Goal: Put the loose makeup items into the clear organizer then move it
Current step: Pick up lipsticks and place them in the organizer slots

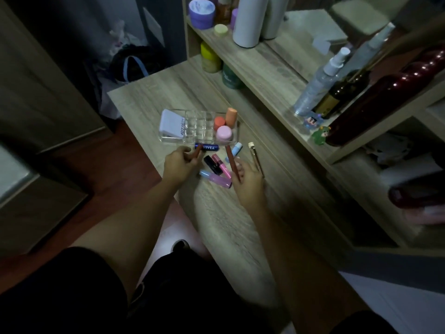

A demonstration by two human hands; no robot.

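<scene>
The clear organizer sits on the wooden table. It holds a white compact at its left and orange and pink containers at its right; the middle slots look bare. My left hand is shut on a reddish-brown stick just in front of the organizer. My right hand grips another reddish-brown pencil. Loose on the table between the hands lie a blue Nivea stick, a black tube, pink tubes and a light blue tube.
A thin brush with a pale tip lies right of my right hand. A shelf unit behind the table carries bottles, jars and small figurines. Bags stand on the floor at the far left. My legs are under the table's near edge.
</scene>
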